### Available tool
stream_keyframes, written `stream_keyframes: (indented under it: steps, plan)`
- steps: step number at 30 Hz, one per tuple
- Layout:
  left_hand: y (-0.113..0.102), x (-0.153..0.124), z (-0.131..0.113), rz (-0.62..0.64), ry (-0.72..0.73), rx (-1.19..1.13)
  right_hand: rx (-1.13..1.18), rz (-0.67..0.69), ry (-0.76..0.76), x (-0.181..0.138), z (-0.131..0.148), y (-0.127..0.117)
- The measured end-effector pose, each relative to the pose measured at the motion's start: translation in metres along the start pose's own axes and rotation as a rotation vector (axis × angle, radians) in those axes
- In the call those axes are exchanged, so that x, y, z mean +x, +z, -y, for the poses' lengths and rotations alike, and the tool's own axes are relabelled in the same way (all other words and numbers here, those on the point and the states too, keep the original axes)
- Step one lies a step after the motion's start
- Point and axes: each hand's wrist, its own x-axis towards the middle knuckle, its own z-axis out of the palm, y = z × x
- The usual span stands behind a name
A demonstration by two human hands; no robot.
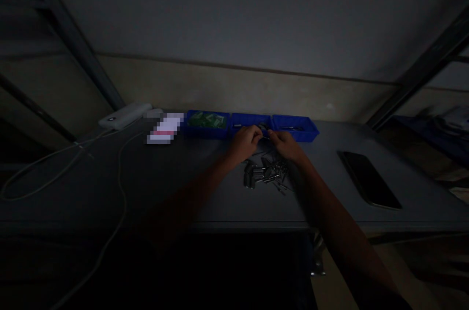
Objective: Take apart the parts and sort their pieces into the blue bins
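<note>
My left hand (246,142) is closed, its fingertips pinched together at the front of the middle blue bin (249,118). Close beside it, my right hand (287,145) is also closed, thumb and fingers pressed together. Something small and thin seems to lie between the two hands, but the dim light hides what it is. Just below them, a loose pile of small shiny metal parts (269,171) is spread on the grey table (227,202). Some parts are flat and others are thin like pins. A few dark and metallic pieces show inside the middle bin.
Left of it, a blue bin (186,127) holds green-looking clear packets (207,119); a right blue bin (311,130) has a few thin pieces. A dark phone (370,180) lies at right. A lit screen (166,127), white device (126,115) and cable (120,173) are at left.
</note>
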Motion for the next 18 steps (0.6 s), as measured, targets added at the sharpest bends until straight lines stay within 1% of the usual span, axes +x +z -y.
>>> stream_keyframes:
  steps: [3,7,12,18]
  plan:
    - [-0.0005,-0.0008,-0.0024,0.004,-0.007,-0.038,0.000,-0.044,-0.026,0.0000,0.0002,0.0006]
    - [-0.0031,-0.0010,-0.0047,0.058,-0.042,-0.017,0.030,-0.112,-0.059,0.0012,-0.0036,0.0025]
    - [-0.0042,-0.0008,-0.0062,0.080,-0.100,-0.015,0.107,-0.111,-0.065,0.0008,-0.0033,0.0029]
    - [-0.0021,-0.0017,-0.0062,0.042,-0.118,-0.090,0.052,-0.088,-0.021,0.0013,0.0001,0.0002]
